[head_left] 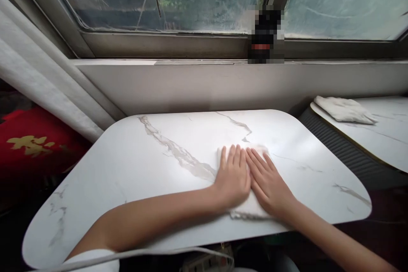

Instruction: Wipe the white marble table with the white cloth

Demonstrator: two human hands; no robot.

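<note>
A white cloth (251, 207) lies flat on a white marble-patterned tabletop (121, 165), right of its middle. My left hand (232, 180) rests flat on the cloth, its fingers stretched out and pointing away from me. Beside it, my right hand (269, 182) also presses down flat, fingers extended and angled to the left. The two hands touch or nearly touch along their inner edges. Much of the cloth is hidden beneath them; its far edge and its frayed near edge show.
A second folded white cloth (346, 109) sits on another marble-patterned surface (392, 136) at the right. Behind the table are a wall (191, 87) and a window. A pale curtain (47, 59) and red fabric (41, 144) are at left. A white cable (178, 250) crosses the near edge.
</note>
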